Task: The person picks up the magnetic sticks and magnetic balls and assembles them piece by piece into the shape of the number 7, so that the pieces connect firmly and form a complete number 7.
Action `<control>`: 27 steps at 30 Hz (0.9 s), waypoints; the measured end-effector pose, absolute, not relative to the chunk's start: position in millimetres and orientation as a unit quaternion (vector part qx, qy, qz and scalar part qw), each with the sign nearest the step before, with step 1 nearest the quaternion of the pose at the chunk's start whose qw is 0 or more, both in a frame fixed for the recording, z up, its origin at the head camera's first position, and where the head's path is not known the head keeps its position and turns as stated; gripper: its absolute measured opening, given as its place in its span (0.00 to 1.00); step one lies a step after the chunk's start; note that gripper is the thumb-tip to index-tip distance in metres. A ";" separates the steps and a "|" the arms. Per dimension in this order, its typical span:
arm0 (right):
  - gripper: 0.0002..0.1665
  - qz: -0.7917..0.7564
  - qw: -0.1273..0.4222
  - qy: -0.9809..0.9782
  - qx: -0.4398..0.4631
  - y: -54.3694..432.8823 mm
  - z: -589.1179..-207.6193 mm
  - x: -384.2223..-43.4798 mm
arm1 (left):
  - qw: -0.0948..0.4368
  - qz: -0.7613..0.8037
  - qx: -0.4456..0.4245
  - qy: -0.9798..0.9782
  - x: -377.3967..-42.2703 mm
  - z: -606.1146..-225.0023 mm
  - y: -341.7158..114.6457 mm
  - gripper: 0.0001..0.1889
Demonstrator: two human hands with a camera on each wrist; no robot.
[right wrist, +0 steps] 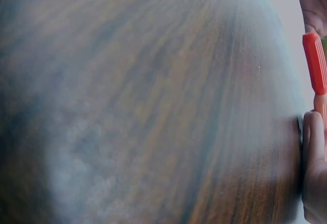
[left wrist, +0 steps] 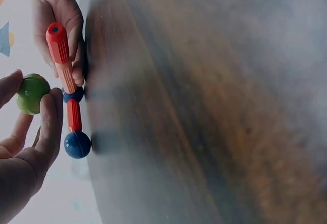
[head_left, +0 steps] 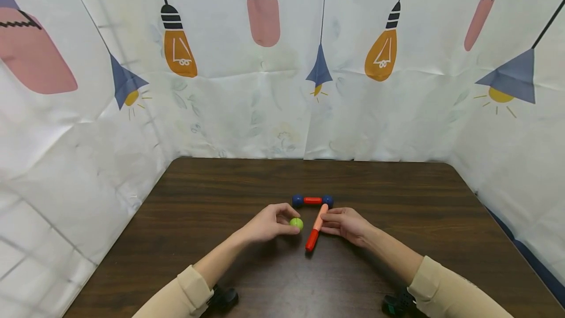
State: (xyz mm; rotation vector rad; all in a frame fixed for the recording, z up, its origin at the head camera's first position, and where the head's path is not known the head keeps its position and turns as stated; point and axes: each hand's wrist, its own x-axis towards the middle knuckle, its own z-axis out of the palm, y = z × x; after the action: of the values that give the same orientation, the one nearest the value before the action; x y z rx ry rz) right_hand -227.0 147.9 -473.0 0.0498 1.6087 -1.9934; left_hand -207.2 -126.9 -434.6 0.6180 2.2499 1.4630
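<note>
Between thumb and fingers my left hand (head_left: 267, 225) pinches a small green ball (head_left: 296, 223), held up off the table in the left wrist view. My right hand (head_left: 348, 225) grips a pink rod (head_left: 321, 216) from its right side. A red ribbed rod (head_left: 312, 240) continues in line from the pink one, toward me. Just beyond, another red rod (head_left: 313, 200) lies crosswise with a blue ball (head_left: 297, 201) at its left end and a second blue ball (head_left: 327, 200) at its right. The pink rod's far tip overlaps that right ball in the head view.
All this is over a dark wood-grain table (head_left: 220, 180). A white curtain (head_left: 229, 112) printed with hanging lamps stands along its back and sides. Dark wrist devices (head_left: 225, 298) sit at both beige sleeves (head_left: 450, 286).
</note>
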 end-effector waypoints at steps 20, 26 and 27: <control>0.25 -0.747 0.281 0.601 0.024 147.5 -472.4 -226.9 | 0.237 0.507 0.226 0.797 -187.3 -438.2 -123.6 0.12; 0.24 -0.744 0.280 0.606 0.029 146.6 -471.6 -227.7 | 0.251 0.509 0.212 0.795 -183.2 -436.2 -122.7 0.12; 0.24 -0.744 0.281 0.606 0.029 146.6 -471.6 -228.0 | 0.255 0.512 0.211 0.793 -182.5 -435.6 -122.4 0.12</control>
State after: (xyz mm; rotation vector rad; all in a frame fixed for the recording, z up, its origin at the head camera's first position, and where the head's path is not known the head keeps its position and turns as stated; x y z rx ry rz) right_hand -228.0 146.6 -471.6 0.0790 1.6244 -1.9932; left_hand -182.5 -122.4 -435.6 0.5729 2.1537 1.3904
